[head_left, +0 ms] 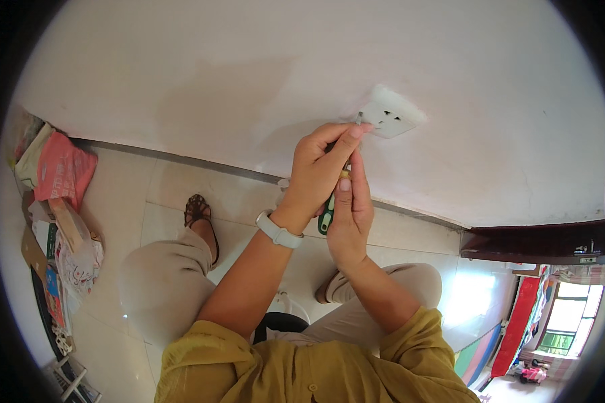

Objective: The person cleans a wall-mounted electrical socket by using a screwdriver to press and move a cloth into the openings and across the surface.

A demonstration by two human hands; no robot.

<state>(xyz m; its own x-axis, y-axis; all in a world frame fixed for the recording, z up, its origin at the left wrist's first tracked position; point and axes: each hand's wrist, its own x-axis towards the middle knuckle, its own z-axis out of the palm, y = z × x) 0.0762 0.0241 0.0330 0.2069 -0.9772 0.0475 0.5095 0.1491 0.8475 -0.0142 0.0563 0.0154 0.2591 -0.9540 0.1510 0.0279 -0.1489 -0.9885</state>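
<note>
A white wall socket [398,115] with dark slots is set in the wall ahead. Just at its left edge, the metal tip of a screwdriver [326,218] with a green and black handle points up toward the plate; whether it touches is unclear. My left hand [321,161], with a pale watch on the wrist, is closed around the shaft close to the tip, thumb and forefinger pinched together. Lower down, my right hand [351,225] pinches the handle with thumb and fingers. Much of the shaft is hidden behind my fingers.
The pale wall [235,80] meets the tiled floor [121,221] along a dark skirting. A red plastic bag [66,168] and other bags lie at the left. To the right are a dark door [537,243] and a bright window [571,316]. My knees spread either side.
</note>
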